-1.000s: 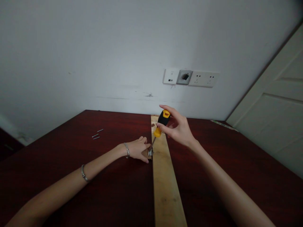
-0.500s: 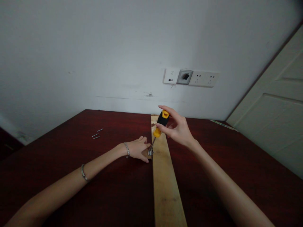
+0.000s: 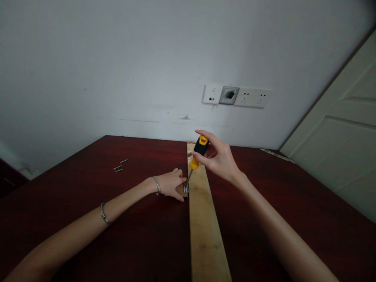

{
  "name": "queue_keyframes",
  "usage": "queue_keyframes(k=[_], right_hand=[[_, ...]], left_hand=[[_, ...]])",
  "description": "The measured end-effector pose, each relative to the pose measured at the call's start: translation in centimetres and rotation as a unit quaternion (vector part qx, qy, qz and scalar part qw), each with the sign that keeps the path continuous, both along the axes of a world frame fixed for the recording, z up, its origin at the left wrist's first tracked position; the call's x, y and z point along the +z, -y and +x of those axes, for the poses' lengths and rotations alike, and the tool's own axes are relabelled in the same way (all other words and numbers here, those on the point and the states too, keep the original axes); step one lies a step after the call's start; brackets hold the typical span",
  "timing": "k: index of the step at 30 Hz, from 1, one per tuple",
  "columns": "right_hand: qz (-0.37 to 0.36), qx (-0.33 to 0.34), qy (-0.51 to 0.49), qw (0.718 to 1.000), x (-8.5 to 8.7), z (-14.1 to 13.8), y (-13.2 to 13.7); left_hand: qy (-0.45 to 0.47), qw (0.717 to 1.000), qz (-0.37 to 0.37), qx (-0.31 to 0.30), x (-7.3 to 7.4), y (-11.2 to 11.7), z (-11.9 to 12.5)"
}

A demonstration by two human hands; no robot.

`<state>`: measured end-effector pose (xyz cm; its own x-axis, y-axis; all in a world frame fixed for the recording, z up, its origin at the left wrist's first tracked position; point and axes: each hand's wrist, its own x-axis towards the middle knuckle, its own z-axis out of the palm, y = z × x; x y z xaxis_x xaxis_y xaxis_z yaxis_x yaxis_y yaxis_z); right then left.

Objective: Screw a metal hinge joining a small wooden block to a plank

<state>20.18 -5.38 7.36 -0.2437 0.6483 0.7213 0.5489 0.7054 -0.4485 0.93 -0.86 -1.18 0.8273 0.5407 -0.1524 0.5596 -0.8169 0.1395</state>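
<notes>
The screwdriver (image 3: 201,148), with a black and yellow handle, stands tilted over the left edge of a pale wooden plank (image 3: 207,231). Its handle leans up and to the right, and its thin shaft runs down and left to a small metal piece (image 3: 186,189) at the plank's edge. The right hand (image 3: 219,158) grips the handle from the right, with the thumb and fingertips closed round it and the index finger arched over its top.

The left hand (image 3: 170,185) lies on the dark red desk (image 3: 88,219) just left of the plank, its fingers curled and their tips against the metal piece. Whether it pinches the piece or only presses on it cannot be told. The tip of the shaft and the shape of the metal piece are too small to make out. The plank is cut off at the bottom edge. A few small nails or screws (image 3: 119,167) lie well apart on the desk to the left.
</notes>
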Motion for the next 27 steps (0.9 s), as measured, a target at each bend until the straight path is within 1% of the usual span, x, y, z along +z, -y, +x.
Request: queue_keyframes(k=[9, 16, 23, 27], right_hand=[[-0.035, 0.015, 0.081, 0.996, 1.6, 0.2, 0.2], [-0.051, 0.043, 0.109, 0.992, 2.1, 0.1, 0.2], [-0.009, 0.027, 0.152, 0.988, 3.3, -0.7, 0.4], [-0.013, 0.037, 0.185, 0.982, 3.9, -1.1, 0.8]], left_hand=[[-0.01, 1.0, 0.004, 0.0, 0.1, 0.1, 0.1], [-0.009, 1.0, 0.007, -0.006, 0.1, 0.0, 0.1], [0.001, 1.0, 0.002, -0.003, 0.0, -0.1, 0.1], [0.009, 1.0, -0.001, -0.001, 0.1, -0.1, 0.1]])
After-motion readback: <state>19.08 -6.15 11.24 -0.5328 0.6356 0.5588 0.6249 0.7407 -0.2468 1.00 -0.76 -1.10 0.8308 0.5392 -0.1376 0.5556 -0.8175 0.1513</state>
